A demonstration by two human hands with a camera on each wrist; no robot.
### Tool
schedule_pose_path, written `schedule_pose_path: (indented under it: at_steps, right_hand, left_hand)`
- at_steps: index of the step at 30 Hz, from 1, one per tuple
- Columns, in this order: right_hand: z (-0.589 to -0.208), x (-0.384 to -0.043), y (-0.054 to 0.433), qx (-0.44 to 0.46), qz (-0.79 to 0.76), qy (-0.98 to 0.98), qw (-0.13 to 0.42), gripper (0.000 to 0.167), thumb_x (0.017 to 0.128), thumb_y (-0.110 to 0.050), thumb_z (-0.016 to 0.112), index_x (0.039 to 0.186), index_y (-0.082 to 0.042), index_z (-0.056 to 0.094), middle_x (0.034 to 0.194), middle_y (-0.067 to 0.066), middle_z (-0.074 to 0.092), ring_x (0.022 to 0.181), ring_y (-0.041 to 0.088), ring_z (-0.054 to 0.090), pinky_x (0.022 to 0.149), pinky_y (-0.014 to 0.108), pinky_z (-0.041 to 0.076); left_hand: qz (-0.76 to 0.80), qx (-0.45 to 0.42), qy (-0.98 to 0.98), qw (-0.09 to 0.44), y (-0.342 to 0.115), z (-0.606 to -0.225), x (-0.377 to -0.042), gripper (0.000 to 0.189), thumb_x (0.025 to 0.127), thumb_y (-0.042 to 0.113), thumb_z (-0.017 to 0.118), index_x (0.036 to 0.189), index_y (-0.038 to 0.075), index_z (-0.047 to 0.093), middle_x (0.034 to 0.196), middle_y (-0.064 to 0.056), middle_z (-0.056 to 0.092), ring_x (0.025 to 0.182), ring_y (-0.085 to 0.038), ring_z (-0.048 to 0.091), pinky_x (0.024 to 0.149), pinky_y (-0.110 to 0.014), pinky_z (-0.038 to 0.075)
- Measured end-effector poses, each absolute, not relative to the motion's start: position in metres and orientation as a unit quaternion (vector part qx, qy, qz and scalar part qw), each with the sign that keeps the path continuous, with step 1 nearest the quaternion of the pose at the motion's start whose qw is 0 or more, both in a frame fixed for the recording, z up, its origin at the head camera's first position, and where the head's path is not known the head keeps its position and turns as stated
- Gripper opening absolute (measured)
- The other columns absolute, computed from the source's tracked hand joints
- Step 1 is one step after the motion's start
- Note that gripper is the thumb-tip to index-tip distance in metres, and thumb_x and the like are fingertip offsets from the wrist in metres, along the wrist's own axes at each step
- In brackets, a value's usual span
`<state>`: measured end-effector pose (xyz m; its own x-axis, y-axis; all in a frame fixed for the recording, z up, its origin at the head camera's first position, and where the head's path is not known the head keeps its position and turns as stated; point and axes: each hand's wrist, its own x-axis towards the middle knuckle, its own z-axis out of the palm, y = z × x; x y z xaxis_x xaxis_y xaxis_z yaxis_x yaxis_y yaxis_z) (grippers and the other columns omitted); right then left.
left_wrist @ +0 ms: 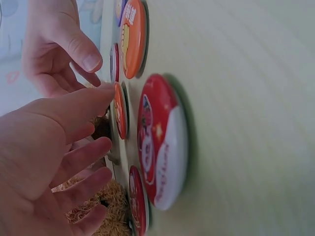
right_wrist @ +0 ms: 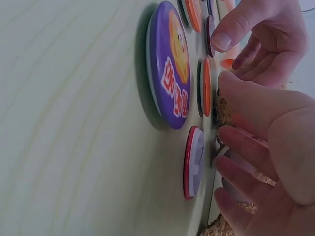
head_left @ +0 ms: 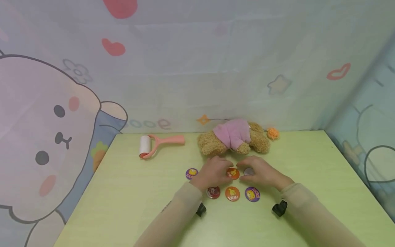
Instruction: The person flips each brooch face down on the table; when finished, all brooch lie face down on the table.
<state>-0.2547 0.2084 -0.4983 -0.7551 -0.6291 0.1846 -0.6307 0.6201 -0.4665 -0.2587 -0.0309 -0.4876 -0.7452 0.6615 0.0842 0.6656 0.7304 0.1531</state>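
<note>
Round badges lie on the table in two rows. My left hand (head_left: 213, 172) hovers over the far row, its fingers spread and the thumb tip close to an orange badge (head_left: 232, 173). From the other side my right hand (head_left: 262, 171) reaches toward the same badge with relaxed fingers, beside a pale badge with a red rim (right_wrist: 195, 162). Whether either thumb touches the orange badge I cannot tell. The near row has a red badge (left_wrist: 157, 142), a second orange badge (head_left: 232, 193) and a purple badge (right_wrist: 170, 69). Another red badge (left_wrist: 138, 200) is hidden beneath my left hand in the head view.
A purple badge (head_left: 192, 173) lies left of my left hand. Behind the hands, a brown teddy bear in a pink top (head_left: 232, 133) lies on its side, with an orange flower-like ball (head_left: 273, 133) nearby. A pink-handled lint roller (head_left: 160, 142) rests at the back left.
</note>
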Motion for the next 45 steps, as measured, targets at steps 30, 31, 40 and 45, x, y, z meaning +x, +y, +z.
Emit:
schedule_pose_path:
  at_steps: [30,31,40,45]
  right_hand:
    - [-0.503,-0.261,0.191,0.363,0.254,-0.897,-0.006,0.035,0.086,-0.015,0.087,0.117,-0.004,0.075,0.112,0.004,0.076,0.093,0.018,0.065,0.079,0.033,0.055]
    - [-0.503,-0.261,0.191,0.364,0.255,-0.896,-0.006,0.035,0.086,-0.015,0.087,0.117,-0.004,0.075,0.111,0.004,0.076,0.092,0.018,0.064,0.079,0.033,0.055]
    - [-0.505,-0.263,0.188,0.352,0.267,-0.897,-0.02,0.036,0.087,-0.012,0.086,0.119,-0.004,0.075,0.113,0.003,0.076,0.086,0.017,0.063,0.071,0.026,0.054]
    - [-0.505,-0.263,0.187,0.358,0.267,-0.894,-0.019,0.037,0.087,-0.013,0.086,0.12,-0.003,0.074,0.114,0.005,0.076,0.082,0.016,0.061,0.068,0.025,0.051]
  left_hand:
    - [-0.116,-0.339,-0.933,0.012,-0.035,-0.497,-0.264,0.045,0.082,0.038,0.089,0.122,0.023,0.075,0.114,0.007,0.076,0.1,-0.016,0.068,0.088,-0.043,0.055]
    - [-0.116,-0.338,-0.934,0.012,-0.035,-0.496,-0.264,0.045,0.082,0.038,0.089,0.122,0.023,0.075,0.114,0.007,0.076,0.1,-0.016,0.068,0.088,-0.043,0.055]
    - [-0.117,-0.327,-0.938,0.002,-0.033,-0.489,-0.259,0.046,0.082,0.036,0.09,0.123,0.022,0.074,0.115,0.006,0.076,0.103,-0.018,0.068,0.091,-0.044,0.055]
    - [-0.113,-0.326,-0.938,-0.002,-0.033,-0.486,-0.258,0.046,0.082,0.034,0.09,0.123,0.022,0.074,0.114,0.006,0.076,0.103,-0.017,0.068,0.092,-0.044,0.054]
